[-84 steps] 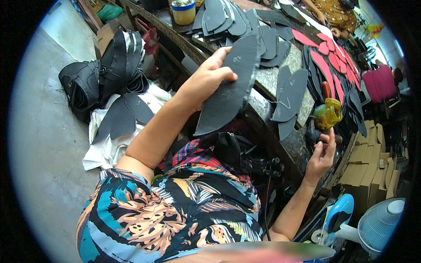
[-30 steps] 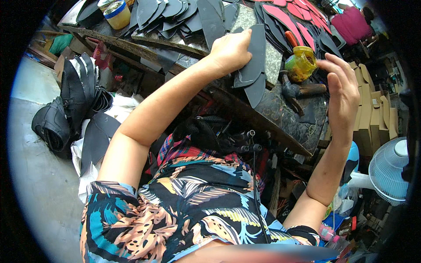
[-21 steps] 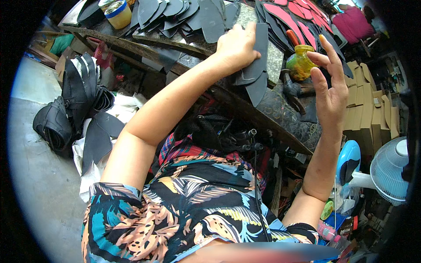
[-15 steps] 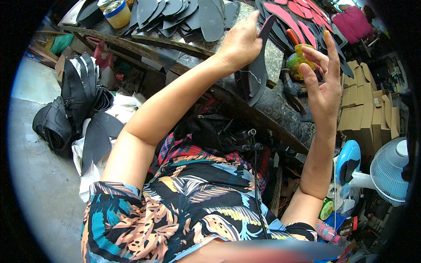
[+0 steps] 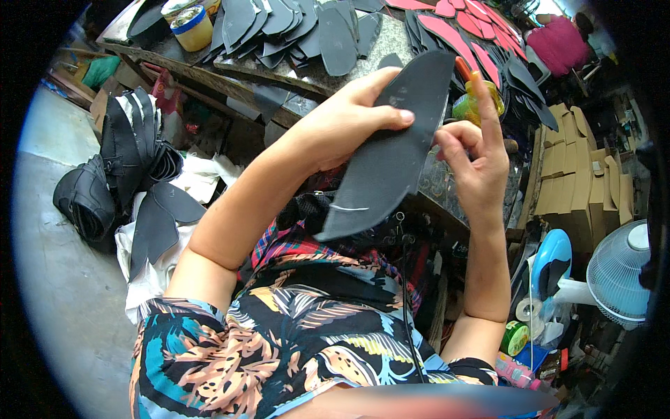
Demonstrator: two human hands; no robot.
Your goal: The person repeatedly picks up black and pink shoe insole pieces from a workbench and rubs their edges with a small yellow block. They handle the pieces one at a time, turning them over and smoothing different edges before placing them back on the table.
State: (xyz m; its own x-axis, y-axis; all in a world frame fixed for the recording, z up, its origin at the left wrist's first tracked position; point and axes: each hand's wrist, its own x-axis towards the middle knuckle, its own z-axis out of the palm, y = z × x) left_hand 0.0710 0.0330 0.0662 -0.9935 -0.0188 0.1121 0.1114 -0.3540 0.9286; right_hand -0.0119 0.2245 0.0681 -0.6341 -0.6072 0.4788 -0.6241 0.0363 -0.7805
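Note:
My left hand (image 5: 342, 122) grips a black, sole-shaped sheet piece (image 5: 387, 157), its thumb lying on the face and the other fingers hidden behind. The piece tilts lengthwise above my lap, and a short white mark shows near its lower end. Close to its right edge is my right hand (image 5: 481, 171), index finger stretched up, the thumb and other fingers bent; whether they touch the edge I cannot tell. A yellowish smear covers the index fingertip. Behind that hand stands a yellow-green can (image 5: 465, 108) with an orange-red stick or handle (image 5: 463, 68) by its mouth.
On the workbench (image 5: 289, 105) lie piles of black cut pieces (image 5: 338, 42) and red ones (image 5: 447, 35), beside a blue-rimmed jar (image 5: 192, 31). Cardboard boxes (image 5: 569, 167) and a fan (image 5: 618, 272) stand at right. Black shoe parts (image 5: 87, 195) sit at left. Another person (image 5: 558, 43) is far right.
My left hand has brought the black piece nearer and turned its broad face into view. My right hand has moved left toward the piece, its thumb and lower fingers bending in.

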